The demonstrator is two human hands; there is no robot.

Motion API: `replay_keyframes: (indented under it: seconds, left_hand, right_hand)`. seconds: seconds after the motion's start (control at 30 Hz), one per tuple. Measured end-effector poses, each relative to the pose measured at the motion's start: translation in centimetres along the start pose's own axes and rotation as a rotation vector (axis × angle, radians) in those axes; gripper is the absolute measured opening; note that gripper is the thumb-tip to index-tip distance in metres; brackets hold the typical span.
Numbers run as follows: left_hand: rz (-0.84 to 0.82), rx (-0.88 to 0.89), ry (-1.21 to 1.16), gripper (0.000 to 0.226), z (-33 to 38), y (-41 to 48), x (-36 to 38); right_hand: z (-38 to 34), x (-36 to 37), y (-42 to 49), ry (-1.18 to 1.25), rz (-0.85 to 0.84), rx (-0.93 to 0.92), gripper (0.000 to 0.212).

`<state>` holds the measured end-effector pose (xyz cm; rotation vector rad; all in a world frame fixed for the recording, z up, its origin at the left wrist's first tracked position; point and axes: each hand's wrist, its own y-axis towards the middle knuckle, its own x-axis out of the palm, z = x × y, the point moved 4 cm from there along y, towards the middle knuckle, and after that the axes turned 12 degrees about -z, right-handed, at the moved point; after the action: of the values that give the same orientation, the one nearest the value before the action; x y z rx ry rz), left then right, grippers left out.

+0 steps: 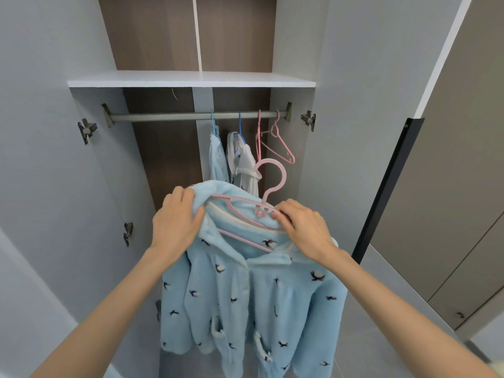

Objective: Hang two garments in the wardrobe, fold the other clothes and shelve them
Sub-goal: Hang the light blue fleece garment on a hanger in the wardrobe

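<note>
Both bare forearms reach forward and up into an open wardrobe (90, 165), hands level with each other below the rail (163, 116). The left hand (176, 216), palm down with fingers curled, grips a bunched shoulder of a pale blue fleece top (245, 296) printed with dark birds. The top hangs open-fronted between the two arms, draped on a pink hanger (270, 184) whose hook stands upright, clear of the rail. The right hand (302, 230), knuckles up, pinches the hanger's right arm and the cloth under it. Behind them on the rail hang a pale blue garment (218, 156), a white garment (246, 165) and two bare pink hangers (275, 143), under a white shelf (191, 79).
</note>
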<state>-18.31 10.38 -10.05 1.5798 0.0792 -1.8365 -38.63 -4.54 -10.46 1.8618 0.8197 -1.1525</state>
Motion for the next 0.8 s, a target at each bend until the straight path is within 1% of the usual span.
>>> replay_keyframes:
  seconds: [0.03, 0.07, 0.17, 0.27, 0.3, 0.37, 0.4, 0.47, 0.53, 0.6, 0.67, 0.73, 0.8]
  left_hand:
    - [0.005, 0.035, 0.005, 0.015, 0.4, 0.2, -0.3]
    - [0.012, 0.059, 0.016, 0.015, 0.8, 0.5, -0.6]
    - [0.059, 0.087, 0.096, 0.023, 1.7, 1.4, -2.0]
    - [0.160, 0.117, 0.054, 0.029, 3.0, 3.3, -4.2]
    - [0.162, 0.149, 0.043, 0.029, 3.4, 4.0, -4.7]
    - [0.046, 0.195, 0.035, 0.028, 3.5, 4.9, -4.2]
    - [-0.029, 0.177, 0.026, 0.031, 3.0, 4.9, -3.3]
    - [-0.169, 0.080, 0.013, 0.040, 1.6, 4.0, -1.1]
    - [-0.316, -0.015, 0.024, 0.042, 0.5, 2.8, 1.1]
    - [-0.449, -0.063, 0.028, 0.042, 0.2, 2.0, 2.8]
    - [-0.484, -0.070, 0.023, 0.052, 0.5, 1.6, 3.3]
    - [-0.440, -0.070, 0.021, 0.058, 0.8, 1.4, 3.3]
    - [-0.344, -0.046, 0.024, 0.044, 1.1, 1.3, 2.9]
  right_hand:
    - [-0.2, 0.0, 0.0, -0.019, -0.034, -0.007, 0.028]
    - [-0.4, 0.1, -0.1, -0.063, -0.082, -0.019, 0.030]
    - [-0.8, 0.9, -0.9, -0.266, -0.229, -0.083, 0.034]
    - [-1.5, 2.3, -2.1, -0.342, -0.331, -0.119, 0.033]
    - [-1.9, 3.0, -2.4, -0.357, -0.354, -0.118, 0.033]
    - [-2.6, 4.4, -3.1, -0.357, -0.372, -0.087, 0.035]
    - [-2.6, 4.7, -3.3, -0.345, -0.367, -0.056, 0.036]
    - [-2.0, 4.7, -3.5, -0.304, -0.347, 0.020, 0.036]
    - [-1.2, 3.9, -3.3, -0.263, -0.330, 0.075, 0.035]
    - [-0.8, 3.0, -2.9, -0.241, -0.305, 0.106, 0.034]
    - [-0.7, 2.0, -2.3, -0.233, -0.266, 0.116, 0.034]
    - [-1.0, 1.2, -1.8, -0.230, -0.227, 0.111, 0.034]
    - [-1.4, 0.6, -1.6, -0.239, -0.202, 0.101, 0.034]
